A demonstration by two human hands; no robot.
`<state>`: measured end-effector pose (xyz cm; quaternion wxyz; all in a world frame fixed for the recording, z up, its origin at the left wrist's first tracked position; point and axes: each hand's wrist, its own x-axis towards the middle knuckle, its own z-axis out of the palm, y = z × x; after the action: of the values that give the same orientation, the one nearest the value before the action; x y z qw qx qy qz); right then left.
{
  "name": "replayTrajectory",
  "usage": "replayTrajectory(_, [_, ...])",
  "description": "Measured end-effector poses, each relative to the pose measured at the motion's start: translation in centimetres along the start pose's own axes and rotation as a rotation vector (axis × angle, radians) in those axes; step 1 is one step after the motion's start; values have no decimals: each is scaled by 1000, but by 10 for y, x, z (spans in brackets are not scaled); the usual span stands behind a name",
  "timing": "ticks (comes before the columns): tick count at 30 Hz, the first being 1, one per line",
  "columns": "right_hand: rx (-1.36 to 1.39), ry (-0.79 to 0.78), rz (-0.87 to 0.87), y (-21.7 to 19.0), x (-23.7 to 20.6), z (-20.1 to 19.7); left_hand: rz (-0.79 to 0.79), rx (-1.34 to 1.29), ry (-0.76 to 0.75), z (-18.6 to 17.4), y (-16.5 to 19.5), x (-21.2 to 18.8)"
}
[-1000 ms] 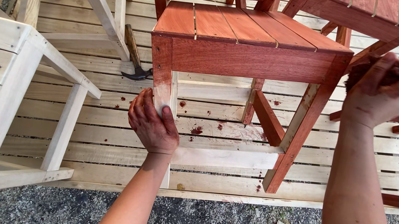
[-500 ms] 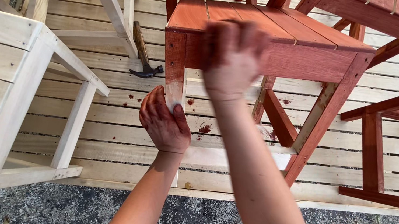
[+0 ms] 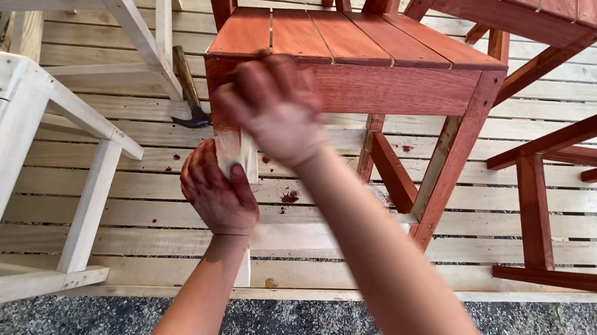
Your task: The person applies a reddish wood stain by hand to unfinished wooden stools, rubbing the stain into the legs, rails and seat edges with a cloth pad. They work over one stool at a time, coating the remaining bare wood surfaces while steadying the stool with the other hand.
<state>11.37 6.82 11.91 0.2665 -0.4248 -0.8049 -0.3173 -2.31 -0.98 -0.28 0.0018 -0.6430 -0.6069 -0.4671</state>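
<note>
Left hand (image 3: 218, 194): wrapped round the stool's pale leg (image 3: 237, 155), upright under the red stool (image 3: 359, 56).
Right hand (image 3: 272, 106): blurred, directly above, nearer the seat; grip unclear.

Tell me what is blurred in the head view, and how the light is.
Head view: the right hand is smeared by motion blur; the left hand on the unpainted wooden stool leg stays sharp; light is soft and even, no glare, no hard shadows.
</note>
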Motion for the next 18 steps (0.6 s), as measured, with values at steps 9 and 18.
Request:
replayTrajectory(9, [-180,208,590,162,-111,-72,-21,49,-22,-7,10,6])
replayTrajectory(18, [-139,299,776,134,-185,-63,-8,31,-19,-15,17,8])
